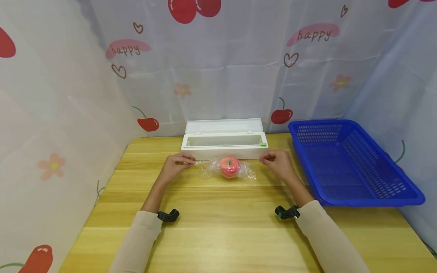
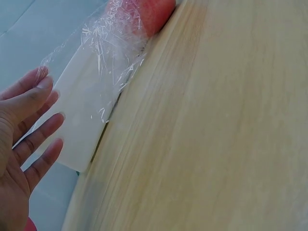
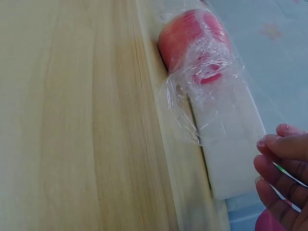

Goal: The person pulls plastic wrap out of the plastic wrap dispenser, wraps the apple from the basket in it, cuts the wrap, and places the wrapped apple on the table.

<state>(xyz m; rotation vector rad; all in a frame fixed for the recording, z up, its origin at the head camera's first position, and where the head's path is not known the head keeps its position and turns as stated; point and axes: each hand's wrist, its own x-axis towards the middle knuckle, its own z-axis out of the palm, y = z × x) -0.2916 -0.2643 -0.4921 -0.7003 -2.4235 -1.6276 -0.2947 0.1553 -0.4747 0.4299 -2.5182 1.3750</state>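
A red apple [image 1: 229,167] sits on the wooden table, wrapped in clear plastic wrap [image 1: 246,171] that spreads out to both sides. My left hand [image 1: 177,165] pinches the wrap's left edge between thumb and index finger, the other fingers spread, as the left wrist view shows. On the opposite side my right hand [image 1: 278,163] pinches the wrap's right edge with thumb and fingertip. In the right wrist view the crumpled wrap [image 3: 207,62] lies over the apple [image 3: 180,38]. Just behind the apple stands a long white wrap dispenser box [image 1: 223,153], its lid [image 1: 223,125] raised.
A blue plastic basket [image 1: 341,201] stands at the right of the table [image 1: 225,235]. On the dispenser's right end sits a small green slider [image 1: 263,144]. A printed curtain [image 1: 232,83] hangs behind the table and along both sides.
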